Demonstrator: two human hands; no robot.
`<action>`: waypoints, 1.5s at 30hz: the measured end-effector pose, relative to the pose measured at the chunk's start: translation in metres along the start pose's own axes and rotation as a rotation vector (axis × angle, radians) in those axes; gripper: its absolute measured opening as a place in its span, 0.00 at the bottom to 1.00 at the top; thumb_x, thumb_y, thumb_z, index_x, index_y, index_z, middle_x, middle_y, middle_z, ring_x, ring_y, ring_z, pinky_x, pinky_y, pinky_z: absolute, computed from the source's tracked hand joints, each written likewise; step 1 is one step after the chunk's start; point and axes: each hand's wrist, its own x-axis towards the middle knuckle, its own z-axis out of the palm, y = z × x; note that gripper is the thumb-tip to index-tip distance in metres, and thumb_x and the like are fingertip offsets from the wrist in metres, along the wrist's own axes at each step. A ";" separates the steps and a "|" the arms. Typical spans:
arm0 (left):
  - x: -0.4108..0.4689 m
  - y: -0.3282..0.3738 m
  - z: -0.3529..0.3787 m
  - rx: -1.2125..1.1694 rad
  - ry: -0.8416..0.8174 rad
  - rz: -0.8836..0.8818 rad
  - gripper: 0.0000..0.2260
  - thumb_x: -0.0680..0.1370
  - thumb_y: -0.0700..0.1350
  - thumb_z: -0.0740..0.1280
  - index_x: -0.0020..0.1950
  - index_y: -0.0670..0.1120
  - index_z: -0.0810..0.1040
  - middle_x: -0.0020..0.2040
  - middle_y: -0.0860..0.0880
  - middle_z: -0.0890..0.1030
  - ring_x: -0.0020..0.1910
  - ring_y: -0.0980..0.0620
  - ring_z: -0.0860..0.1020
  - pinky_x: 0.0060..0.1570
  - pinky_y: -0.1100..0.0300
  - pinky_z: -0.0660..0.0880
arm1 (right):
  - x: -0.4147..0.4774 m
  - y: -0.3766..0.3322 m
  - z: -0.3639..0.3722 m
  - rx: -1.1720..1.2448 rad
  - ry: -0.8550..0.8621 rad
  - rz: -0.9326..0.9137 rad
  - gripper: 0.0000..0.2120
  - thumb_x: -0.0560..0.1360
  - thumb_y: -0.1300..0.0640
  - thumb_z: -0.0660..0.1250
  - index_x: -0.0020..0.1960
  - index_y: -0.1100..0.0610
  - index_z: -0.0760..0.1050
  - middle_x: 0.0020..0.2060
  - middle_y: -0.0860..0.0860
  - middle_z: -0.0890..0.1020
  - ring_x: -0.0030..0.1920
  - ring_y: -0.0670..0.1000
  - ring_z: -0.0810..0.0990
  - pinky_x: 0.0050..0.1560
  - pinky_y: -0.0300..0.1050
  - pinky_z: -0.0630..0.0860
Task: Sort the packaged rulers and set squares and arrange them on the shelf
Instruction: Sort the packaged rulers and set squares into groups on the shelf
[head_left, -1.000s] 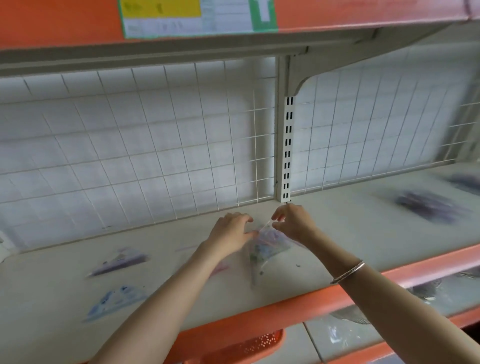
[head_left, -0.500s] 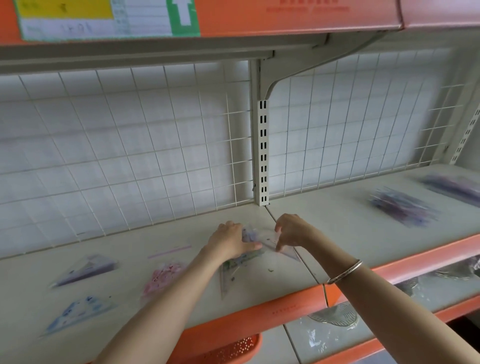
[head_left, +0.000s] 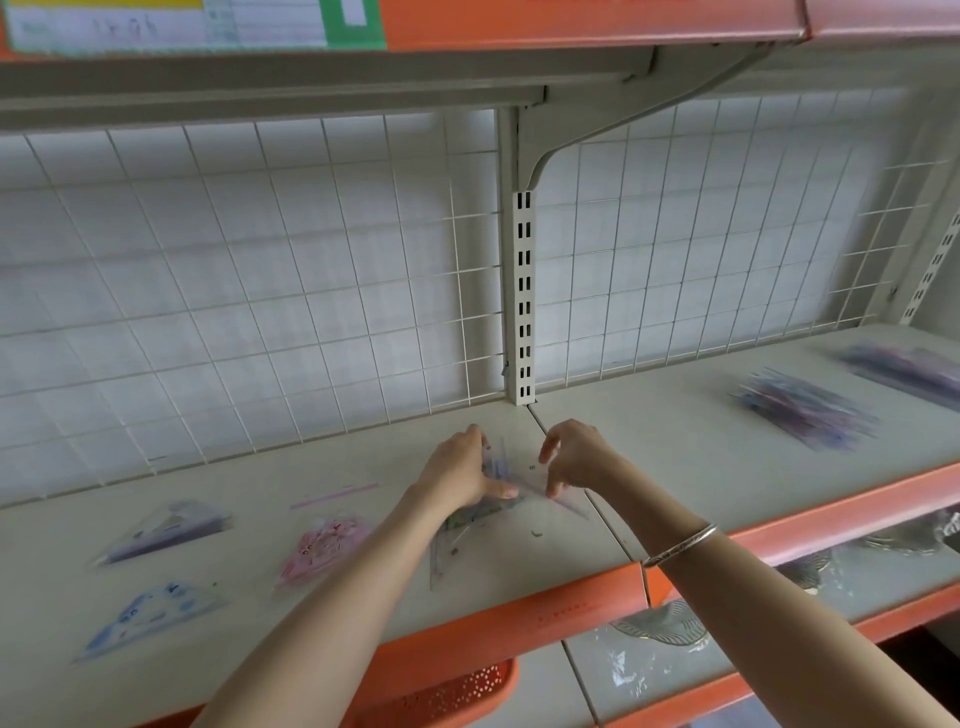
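A clear packaged set square (head_left: 470, 525) lies flat on the beige shelf (head_left: 519, 582), close to the upright post. My left hand (head_left: 460, 470) rests on its left part, thumb pressed on the packet. My right hand (head_left: 574, 457) touches its right edge with curled fingertips. Three more packaged set squares lie to the left: a purple one (head_left: 166, 527), a pink one (head_left: 324, 548) and a blue one (head_left: 150, 616). Blurred piles of packaged rulers (head_left: 810, 410) lie on the right shelf section.
A white wire grid (head_left: 260, 291) backs the shelf, and a slotted post (head_left: 522, 296) splits it in two. An orange basket (head_left: 457, 691) sits below the front lip. Wrapped goods (head_left: 660, 623) lie on the lower shelf at the right. A thin pink strip (head_left: 335, 496) lies near the grid.
The packet has been lowered from a tilted hold to lie flat on the shelf, slightly farther back. My right hand has loosened to fingertip contact. The camera has swung right.
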 end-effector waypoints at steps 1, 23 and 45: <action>-0.001 0.000 0.000 -0.034 0.005 -0.006 0.32 0.68 0.53 0.77 0.65 0.44 0.67 0.63 0.46 0.72 0.60 0.48 0.72 0.52 0.59 0.68 | 0.000 0.001 -0.001 0.037 0.052 0.008 0.15 0.64 0.70 0.74 0.50 0.63 0.80 0.39 0.53 0.79 0.43 0.52 0.76 0.42 0.40 0.75; -0.009 -0.020 -0.043 -1.029 0.104 -0.280 0.02 0.74 0.41 0.72 0.45 0.46 0.80 0.34 0.50 0.83 0.25 0.60 0.73 0.31 0.65 0.65 | -0.003 -0.025 -0.009 0.946 0.173 -0.207 0.10 0.75 0.67 0.66 0.53 0.56 0.73 0.36 0.56 0.81 0.31 0.52 0.80 0.24 0.39 0.68; -0.020 -0.026 -0.052 -1.166 -0.067 -0.304 0.07 0.79 0.43 0.66 0.44 0.41 0.79 0.30 0.48 0.81 0.28 0.54 0.80 0.28 0.65 0.75 | -0.005 -0.050 0.024 0.439 0.163 -0.430 0.04 0.70 0.54 0.74 0.38 0.45 0.84 0.32 0.42 0.84 0.32 0.46 0.77 0.36 0.43 0.73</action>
